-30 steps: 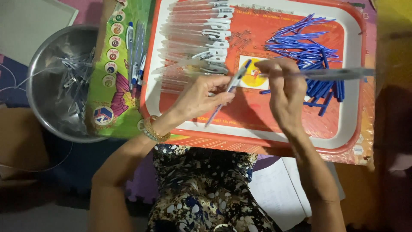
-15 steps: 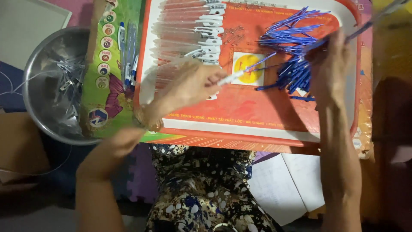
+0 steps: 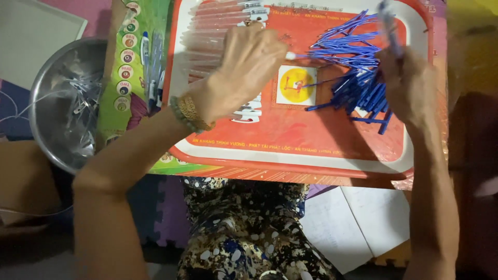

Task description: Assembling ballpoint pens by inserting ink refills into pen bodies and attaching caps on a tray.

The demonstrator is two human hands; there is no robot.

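A red tray with a white rim [image 3: 290, 155] lies across my lap. My left hand [image 3: 244, 67] hovers over a row of clear pen barrels [image 3: 218, 26] at the tray's far left, fingers closed around a pen whose white end [image 3: 289, 55] pokes out to the right. My right hand [image 3: 410, 83] is at the right side, over a pile of blue refills [image 3: 347, 72]. It grips a blurred blue pen piece [image 3: 386, 21] pointing away from me. A yellow picture [image 3: 296, 85] marks the tray's middle.
A steel bowl [image 3: 46, 98] holding several small clear and white parts stands to the left. A green printed sheet [image 3: 127, 62] with pens on it lies between bowl and tray. White papers [image 3: 358, 218] rest on the floor by my patterned clothing.
My left hand has moved up and left onto the clear barrels. My right hand has swung from the tray's middle to the blue pile at the right, raising the blue piece.
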